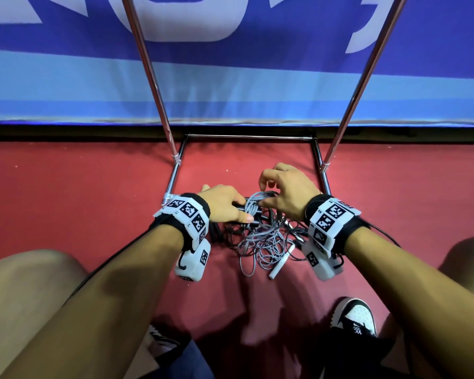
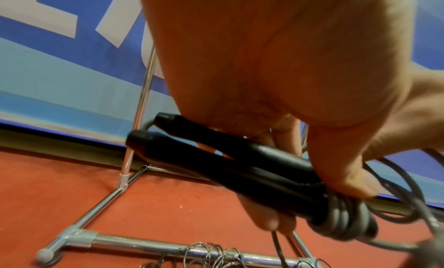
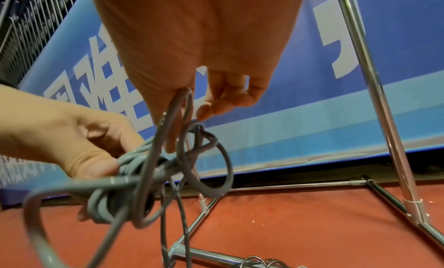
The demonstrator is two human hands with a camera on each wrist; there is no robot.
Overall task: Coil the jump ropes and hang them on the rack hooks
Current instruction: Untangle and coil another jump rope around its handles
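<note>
the jump rope (image 1: 253, 204) looks light and springy: left hand (image 1: 225, 203) clamps its black handles (image 2: 240, 164), right hand (image 1: 288, 195) pinches a loop.

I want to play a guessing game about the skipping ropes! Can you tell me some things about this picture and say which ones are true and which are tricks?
1. The left hand grips two black handles together. True.
2. The grey rope is wound around the handles. True.
3. The right hand is flat on the floor. False: it is raised, its fingers pinching a loop of the grey rope.
4. The floor is green. False: it is red.
5. More rope lies in a loose tangle on the floor. True.
6. The rope already hangs on the rack. False: both hands hold it.
</note>
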